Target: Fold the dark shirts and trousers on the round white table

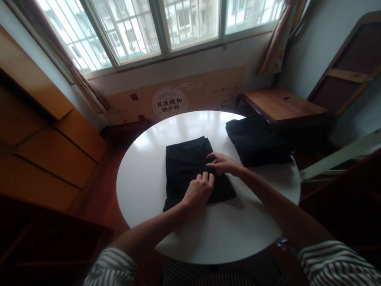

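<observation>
A folded black garment (187, 159) lies flat on the white round table (140, 181), its exact kind not showing. Over its lower middle rests my left hand (199, 189), fingers bent and held together against the fabric; the fingertips are partly hidden. My right hand (225, 163) is at the garment's right edge, index finger and thumb apart, the other fingers curled beneath and hard to make out. Further right, a second pile of folded black cloth (257, 140) sits at the table's right edge, apart from both hands.
Behind the table at right stands a low wooden table (284, 102). A printed cardboard panel (201, 89) leans under the barred window (189, 14). Wooden cabinets (50, 154) line the left side, and a pale diagonal bar (356, 149) reaches near the table's right rim.
</observation>
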The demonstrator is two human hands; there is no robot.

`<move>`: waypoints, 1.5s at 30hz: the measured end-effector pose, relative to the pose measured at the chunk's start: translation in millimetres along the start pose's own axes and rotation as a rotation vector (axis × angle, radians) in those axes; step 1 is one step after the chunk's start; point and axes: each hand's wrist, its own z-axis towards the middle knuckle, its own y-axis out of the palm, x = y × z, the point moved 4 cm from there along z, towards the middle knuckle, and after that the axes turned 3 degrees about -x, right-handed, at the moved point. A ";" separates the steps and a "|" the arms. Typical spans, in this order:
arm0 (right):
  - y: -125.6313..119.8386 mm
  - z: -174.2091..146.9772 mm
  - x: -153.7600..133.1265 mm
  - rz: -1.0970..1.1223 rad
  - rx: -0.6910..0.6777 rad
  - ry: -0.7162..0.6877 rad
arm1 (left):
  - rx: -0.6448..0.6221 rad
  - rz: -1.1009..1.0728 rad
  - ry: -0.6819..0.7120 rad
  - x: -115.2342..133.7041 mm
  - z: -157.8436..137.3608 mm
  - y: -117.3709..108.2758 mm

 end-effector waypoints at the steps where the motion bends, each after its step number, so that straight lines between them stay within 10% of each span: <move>1: 0.2 0.2 -0.2 -0.014 0.006 0.011 | -0.013 0.000 0.016 2.1 1.3 0.8; 12: -0.8 13.9 9.2 -0.129 0.224 0.020 | 0.018 0.019 0.190 26.9 -10.0 10.4; 23: -44.1 97.1 -27.8 -0.091 0.394 0.067 | 0.025 -0.018 0.180 25.0 -6.9 4.7; 32: -53.7 86.1 -22.0 -0.021 0.476 -0.006 | 0.044 -0.213 0.203 16.2 -4.5 -0.2; 38: -37.9 30.9 -16.0 -0.286 0.445 -0.085 | 0.304 -0.544 -0.029 -103.7 25.6 -30.2; 42: -7.8 -11.0 -6.8 -0.371 0.207 -0.098 | 0.408 -0.802 -0.353 -208.4 60.8 -5.6; 45: 6.1 -34.2 -2.9 -0.481 0.198 -0.137 | 0.409 -0.894 -0.435 -240.3 80.2 22.1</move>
